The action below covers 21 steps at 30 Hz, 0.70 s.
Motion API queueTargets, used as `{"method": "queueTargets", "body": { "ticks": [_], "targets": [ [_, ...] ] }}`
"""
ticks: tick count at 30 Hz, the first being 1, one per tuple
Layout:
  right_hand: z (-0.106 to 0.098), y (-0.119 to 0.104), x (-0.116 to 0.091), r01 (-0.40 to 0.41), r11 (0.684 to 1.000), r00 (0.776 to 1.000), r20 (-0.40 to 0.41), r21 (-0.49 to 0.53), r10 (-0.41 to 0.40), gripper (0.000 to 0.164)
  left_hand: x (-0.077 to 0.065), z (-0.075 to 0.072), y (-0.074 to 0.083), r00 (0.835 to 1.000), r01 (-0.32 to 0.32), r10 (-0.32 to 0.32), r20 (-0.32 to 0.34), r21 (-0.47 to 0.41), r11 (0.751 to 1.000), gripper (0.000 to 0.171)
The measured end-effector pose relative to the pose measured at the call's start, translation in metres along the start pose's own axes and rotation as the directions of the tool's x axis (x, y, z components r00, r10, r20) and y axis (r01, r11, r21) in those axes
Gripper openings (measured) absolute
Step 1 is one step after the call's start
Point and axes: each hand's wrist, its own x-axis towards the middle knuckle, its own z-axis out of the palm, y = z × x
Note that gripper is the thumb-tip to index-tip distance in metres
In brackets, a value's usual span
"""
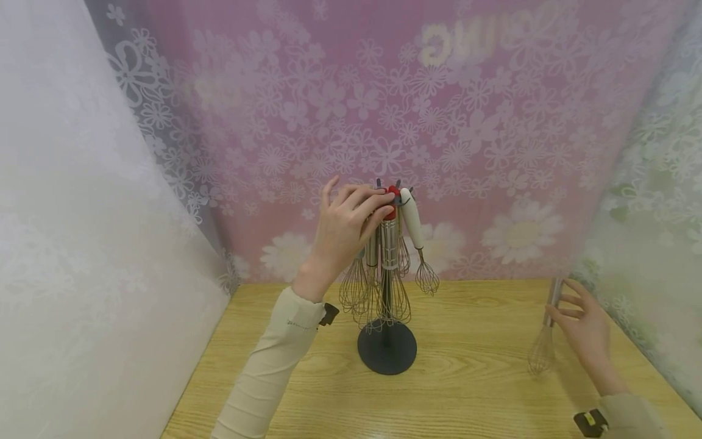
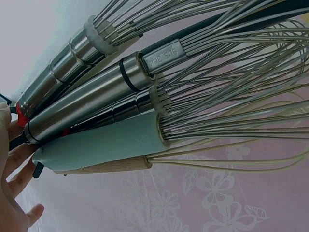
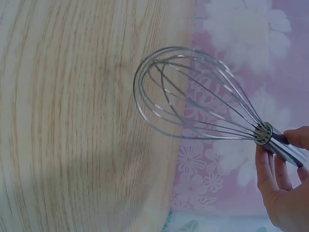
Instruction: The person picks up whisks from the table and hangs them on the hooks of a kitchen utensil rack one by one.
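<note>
A whisk rack with a round black base [image 1: 387,356] stands on the table, with several whisks hanging round its top. My left hand [image 1: 351,213] rests against the top of the rack, fingers stretched across the hooks and the thumb by a red-ended steel whisk [image 1: 389,241]. A mint-handled whisk [image 2: 104,145], a plain steel-handled whisk [image 2: 89,101] and a wooden-handled one [image 2: 111,165] hang beside its fingers. At the right, my right hand [image 1: 587,326] pinches a steel whisk [image 3: 193,96] by its handle, the wire loops pointing down. Its handle is partly covered by the fingers.
A white-handled whisk [image 1: 412,219] hangs on the rack's right side. The wood-grain table [image 1: 466,384] meets a pink flowered backdrop [image 1: 351,122] behind the rack. Pale side panels [image 1: 82,244] close in the left and right.
</note>
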Motion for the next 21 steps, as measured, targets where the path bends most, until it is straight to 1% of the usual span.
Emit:
{"method": "queueTargets", "body": {
  "ticks": [5,12,18,21],
  "targets": [
    [0.004,-0.004,-0.001,0.011,1.000,1.000,-0.005,0.012,-0.011,0.070,0.000,-0.001,0.000,1.000,0.003,-0.003,0.005,0.000,1.000,0.024],
    [0.010,-0.014,-0.004,0.029,0.997,0.999,-0.016,0.067,-0.028,0.070,0.000,0.000,0.000,1.000,0.003,-0.003,0.004,0.001,1.000,0.025],
    [0.015,-0.021,-0.006,0.021,0.997,1.000,-0.023,0.073,-0.020,0.069,0.000,0.000,0.000,1.000,0.003,-0.003,0.000,-0.001,1.000,0.024],
    [0.018,-0.023,-0.006,0.033,0.997,0.999,-0.029,0.070,-0.031,0.069,0.000,0.000,0.001,1.000,0.002,-0.002,-0.003,0.000,1.000,0.024]
  ]
}}
